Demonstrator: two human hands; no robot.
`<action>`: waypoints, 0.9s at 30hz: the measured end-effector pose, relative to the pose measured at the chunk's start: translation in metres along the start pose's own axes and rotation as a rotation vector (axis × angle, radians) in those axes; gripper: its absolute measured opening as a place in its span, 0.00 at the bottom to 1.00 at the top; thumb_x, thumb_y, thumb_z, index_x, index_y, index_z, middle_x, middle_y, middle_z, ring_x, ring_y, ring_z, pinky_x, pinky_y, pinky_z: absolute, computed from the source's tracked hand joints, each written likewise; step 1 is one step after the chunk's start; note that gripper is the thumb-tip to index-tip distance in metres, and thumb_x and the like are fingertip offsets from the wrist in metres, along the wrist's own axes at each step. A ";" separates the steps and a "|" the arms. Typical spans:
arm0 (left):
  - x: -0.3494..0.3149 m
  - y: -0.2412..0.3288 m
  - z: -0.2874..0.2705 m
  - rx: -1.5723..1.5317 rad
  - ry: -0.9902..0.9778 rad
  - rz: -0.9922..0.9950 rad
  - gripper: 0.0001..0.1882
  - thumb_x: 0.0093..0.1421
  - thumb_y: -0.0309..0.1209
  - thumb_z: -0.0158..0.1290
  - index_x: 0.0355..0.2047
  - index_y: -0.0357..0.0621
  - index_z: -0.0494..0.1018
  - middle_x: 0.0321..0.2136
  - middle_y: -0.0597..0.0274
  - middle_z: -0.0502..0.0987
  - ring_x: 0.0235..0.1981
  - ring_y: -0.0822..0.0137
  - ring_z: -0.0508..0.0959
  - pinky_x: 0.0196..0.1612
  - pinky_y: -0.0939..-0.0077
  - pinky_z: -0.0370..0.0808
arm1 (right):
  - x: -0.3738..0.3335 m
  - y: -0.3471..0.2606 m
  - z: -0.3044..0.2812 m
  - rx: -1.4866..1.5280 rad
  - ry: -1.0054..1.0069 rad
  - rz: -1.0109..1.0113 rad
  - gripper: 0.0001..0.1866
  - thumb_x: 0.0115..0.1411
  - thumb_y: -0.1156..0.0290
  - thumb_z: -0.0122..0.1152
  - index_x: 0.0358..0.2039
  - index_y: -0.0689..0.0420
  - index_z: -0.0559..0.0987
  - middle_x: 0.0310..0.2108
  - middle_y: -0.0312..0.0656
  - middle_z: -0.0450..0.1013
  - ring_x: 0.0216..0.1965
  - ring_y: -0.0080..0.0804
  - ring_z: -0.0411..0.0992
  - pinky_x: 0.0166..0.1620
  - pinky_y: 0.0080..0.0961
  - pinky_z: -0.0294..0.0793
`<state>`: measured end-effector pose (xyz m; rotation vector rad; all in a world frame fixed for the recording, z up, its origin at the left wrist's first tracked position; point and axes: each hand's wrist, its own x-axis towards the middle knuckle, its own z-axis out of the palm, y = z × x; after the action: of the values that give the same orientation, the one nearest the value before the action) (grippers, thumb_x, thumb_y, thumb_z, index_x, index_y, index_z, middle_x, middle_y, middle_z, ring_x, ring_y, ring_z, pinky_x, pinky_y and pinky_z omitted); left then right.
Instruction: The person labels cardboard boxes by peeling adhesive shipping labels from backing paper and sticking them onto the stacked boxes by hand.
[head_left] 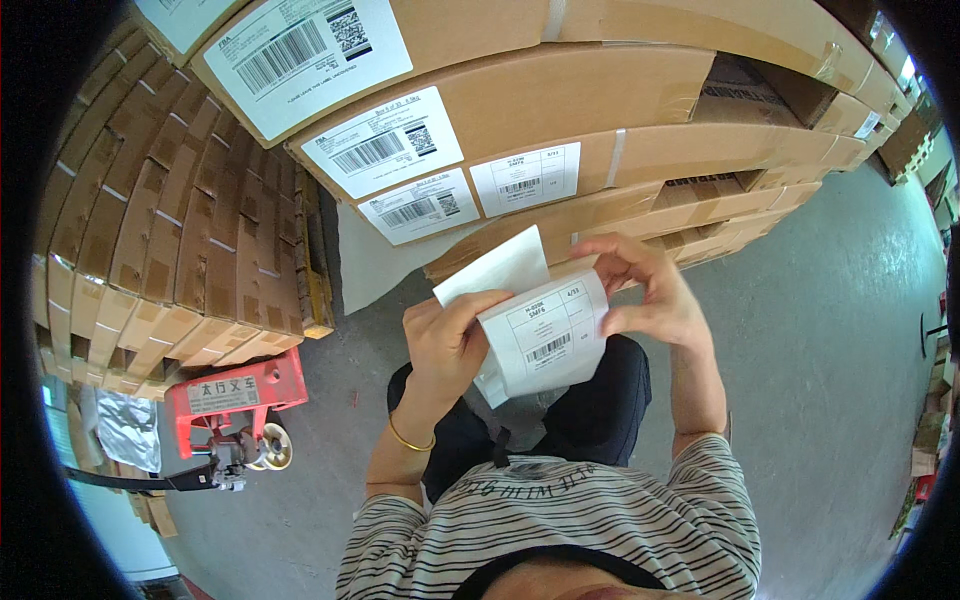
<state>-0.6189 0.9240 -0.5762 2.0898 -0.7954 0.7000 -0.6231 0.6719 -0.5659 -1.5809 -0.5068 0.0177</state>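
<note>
A folded strip of white printed labels [545, 340] hangs in front of my body, its front label carrying a barcode and a small table. My left hand [450, 340] is closed on its left side, the thumb lying over the paper. Behind the front label, a blank white part [500, 270] of the paper sticks up. My right hand [650, 290] is at the strip's right edge, thumb and fingers apart. Its thumb tip meets or nearly meets the paper. Just beyond the hands, stacked cardboard boxes [540, 95] bear white shipping labels [383, 140] on their sides.
Another tall stack of taped cartons [150, 220] stands at the left on a wooden pallet [318, 270]. Near it is a red pallet jack [240, 390] with a pale wheel [272, 447]. Grey concrete floor [800, 400] stretches to the right, where more goods line the far edge.
</note>
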 end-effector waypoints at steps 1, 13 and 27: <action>-0.001 0.001 -0.001 -0.007 0.014 -0.027 0.13 0.44 0.18 0.56 0.31 0.47 0.80 0.19 0.61 0.78 0.14 0.69 0.74 0.20 0.79 0.68 | 0.000 0.001 0.012 0.102 0.055 0.041 0.30 0.42 0.60 0.78 0.43 0.62 0.77 0.37 0.38 0.76 0.36 0.25 0.74 0.41 0.22 0.73; 0.003 0.015 -0.026 0.161 -0.028 -0.111 0.08 0.47 0.19 0.56 0.29 0.42 0.80 0.22 0.58 0.80 0.21 0.66 0.80 0.25 0.78 0.73 | 0.025 -0.022 0.018 -0.230 0.109 -0.241 0.11 0.50 0.75 0.69 0.35 0.58 0.80 0.25 0.36 0.73 0.29 0.26 0.71 0.33 0.25 0.71; -0.035 -0.025 -0.052 0.148 -0.036 -0.165 0.06 0.49 0.28 0.59 0.20 0.43 0.73 0.13 0.55 0.70 0.13 0.58 0.72 0.19 0.68 0.68 | 0.086 -0.142 -0.021 -0.037 0.455 -0.865 0.11 0.64 0.71 0.52 0.45 0.59 0.68 0.36 0.52 0.74 0.31 0.37 0.77 0.27 0.27 0.79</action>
<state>-0.6349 0.9888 -0.5842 2.2771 -0.5979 0.6495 -0.5826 0.6785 -0.4038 -1.2349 -0.7843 -0.9847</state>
